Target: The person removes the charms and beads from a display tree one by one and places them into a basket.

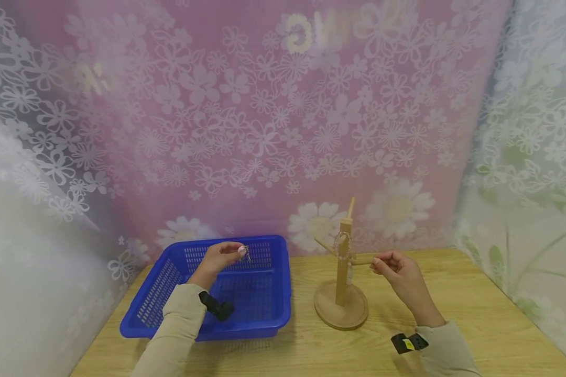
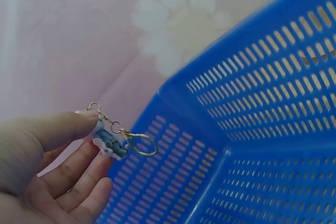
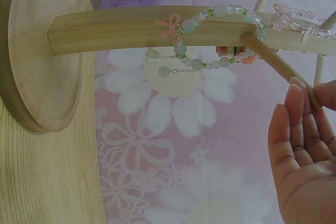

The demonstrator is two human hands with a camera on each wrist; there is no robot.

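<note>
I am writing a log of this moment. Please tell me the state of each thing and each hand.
keychain: pinched by left hand, above basket
basket: upright on table
wooden stand: upright
beaded bracelet: hanging on stand
right hand: fingertips at a peg

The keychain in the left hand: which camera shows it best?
The left wrist view: the keychain fills the frame near the left hand, with charm, chain and ring clear. In the head view it is a tiny glint above the blue basket. The right wrist view does not show it.
</note>
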